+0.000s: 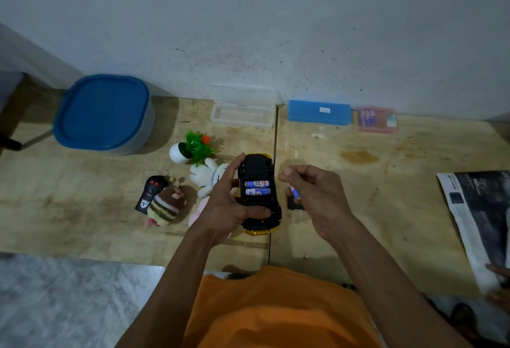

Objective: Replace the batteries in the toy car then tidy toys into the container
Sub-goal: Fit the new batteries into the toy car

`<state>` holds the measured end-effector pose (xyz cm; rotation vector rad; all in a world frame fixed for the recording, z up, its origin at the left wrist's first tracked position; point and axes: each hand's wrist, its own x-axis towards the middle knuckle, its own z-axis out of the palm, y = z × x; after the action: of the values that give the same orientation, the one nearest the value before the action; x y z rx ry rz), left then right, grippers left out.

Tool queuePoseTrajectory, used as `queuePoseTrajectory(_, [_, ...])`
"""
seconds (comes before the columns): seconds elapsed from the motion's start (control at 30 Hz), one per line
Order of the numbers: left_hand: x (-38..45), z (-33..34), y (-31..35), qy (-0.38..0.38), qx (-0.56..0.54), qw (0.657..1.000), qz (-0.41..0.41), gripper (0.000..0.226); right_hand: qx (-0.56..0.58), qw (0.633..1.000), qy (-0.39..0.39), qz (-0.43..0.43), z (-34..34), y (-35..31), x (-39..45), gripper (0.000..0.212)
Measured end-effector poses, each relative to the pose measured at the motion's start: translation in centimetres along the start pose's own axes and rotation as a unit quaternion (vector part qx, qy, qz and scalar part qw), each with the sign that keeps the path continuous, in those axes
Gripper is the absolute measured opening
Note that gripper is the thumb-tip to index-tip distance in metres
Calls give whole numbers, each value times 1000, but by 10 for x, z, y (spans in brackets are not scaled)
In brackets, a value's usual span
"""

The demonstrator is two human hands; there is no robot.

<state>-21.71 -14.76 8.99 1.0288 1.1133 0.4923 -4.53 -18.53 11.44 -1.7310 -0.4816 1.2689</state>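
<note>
A yellow toy car point(259, 171) is turned upside down, its black underside up, with my left hand point(229, 204) gripping it from the left. Its battery bay is uncovered and two blue-and-white batteries point(257, 188) lie in it side by side. Just right of the car, my right hand point(311, 195) pinches a third blue-and-white battery point(294, 192) between its fingertips. A small black cover point(294, 205) lies on the table under that hand. The big container with a blue lid point(103, 114) stands at the back left, closed.
Left of the car lie a black remote point(149, 193), a striped bee plush point(167, 205), a white bunny plush point(205, 175), a pink plush point(199, 213) and a small potted fake plant point(190, 150). Along the wall: an open clear case point(242, 113), a blue case point(319, 114), a pink battery pack point(376, 119). A magazine point(480, 218) lies far right.
</note>
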Motion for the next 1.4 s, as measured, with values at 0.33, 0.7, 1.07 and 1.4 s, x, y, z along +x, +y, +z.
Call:
queuePoseTrajectory(0.33, [2,-2,-2,-6,-10,1000,4,120,-84,988,19,-129,11,12,1,17])
queuePoseTrajectory(0.7, [5,3,-1,16,-45,999,23,120,-137,955,139,-222,29,48,-1,24])
queuePoseTrajectory(1.07, [4,-8,-2,8,-32,998,51,120,-173,967,48,-180,19,34,11,18])
queuePoseTrajectory(1.4, [9,-12,-4,-33,-6,999,34,121,-292,930,-12,-222,10,40,20,28])
